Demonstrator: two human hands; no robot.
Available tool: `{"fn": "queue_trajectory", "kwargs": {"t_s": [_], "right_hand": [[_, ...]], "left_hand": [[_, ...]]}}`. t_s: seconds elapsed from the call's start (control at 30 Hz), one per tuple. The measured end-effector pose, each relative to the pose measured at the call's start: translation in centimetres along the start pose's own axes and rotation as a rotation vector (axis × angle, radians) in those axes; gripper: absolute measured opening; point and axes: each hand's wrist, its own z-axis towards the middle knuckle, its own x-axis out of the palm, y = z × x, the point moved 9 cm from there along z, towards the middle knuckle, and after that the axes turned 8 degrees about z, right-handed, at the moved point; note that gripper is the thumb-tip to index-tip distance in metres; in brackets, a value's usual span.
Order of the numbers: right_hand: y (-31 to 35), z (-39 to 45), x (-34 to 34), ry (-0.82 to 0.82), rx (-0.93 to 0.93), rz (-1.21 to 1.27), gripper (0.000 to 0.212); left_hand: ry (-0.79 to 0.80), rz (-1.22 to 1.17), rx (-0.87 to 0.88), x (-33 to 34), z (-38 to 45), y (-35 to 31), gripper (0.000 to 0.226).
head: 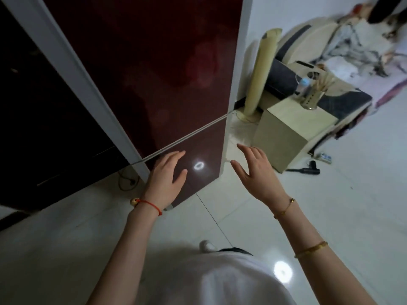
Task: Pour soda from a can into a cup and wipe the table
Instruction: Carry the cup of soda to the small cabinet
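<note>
Hands reach out in front of a tall dark red fridge [154, 62] in the head view; the left hand [167, 177] is held up over the lower door of the fridge, fingers spread wide and holding nothing, and I cannot tell if it touches the shiny door; a red string bracelet [149, 204] with a gold bead sits on that wrist; the right hand [256, 170] is up beside the right edge of the fridge, fingers open and a little bent, holding nothing; a thin gold bracelet [284, 209] is on that wrist and a thicker gold bangle [311, 249] is further up the arm; a silver strip runs across the fridge between the top door and the bottom door; a round light shines back from the lower door between the two hands; the floor [330, 216] is pale shiny tile; a tall cream fan [262, 71] stands just right of the fridge; a small beige cabinet [284, 133] stands near it, with a metal holder of chopsticks [315, 95] and a clear bottle [305, 84] on top; no can, cup or table shows in this view; a white shirt [209, 278] fills the bottom.
</note>
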Motion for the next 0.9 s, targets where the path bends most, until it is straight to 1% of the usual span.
{"fn": "queue_trajectory", "kwargs": {"t_s": [0.1, 0.3, 0.43, 0.63, 0.9], "right_hand": [[-1.4, -4.1, -0.1, -0.052, 0.118, -0.022, 0.052], [-3.5, -11.9, -1.3, -0.128, 0.332, -0.035, 0.052], [-4.7, -16.8, -2.6, -0.2, 0.434, -0.02, 0.053], [-6.2, -23.8, -5.6, -0.339, 0.554, -0.016, 0.054], [-10.1, -35.4, -11.2, -0.519, 0.716, -0.011, 0.053]], "left_hand": [[0.103, -0.001, 0.049, 1.5, -1.3, -0.5, 0.046], [0.254, -0.003, 0.153, 3.7, -3.3, -2.8, 0.043], [0.317, -0.009, 0.264, 5.5, -4.4, -5.7, 0.04], [0.396, -0.001, 0.426, 9.0, -6.0, -11.7, 0.041], [0.487, -0.022, 0.642, 14.9, -11.0, -22.8, 0.041]]}}
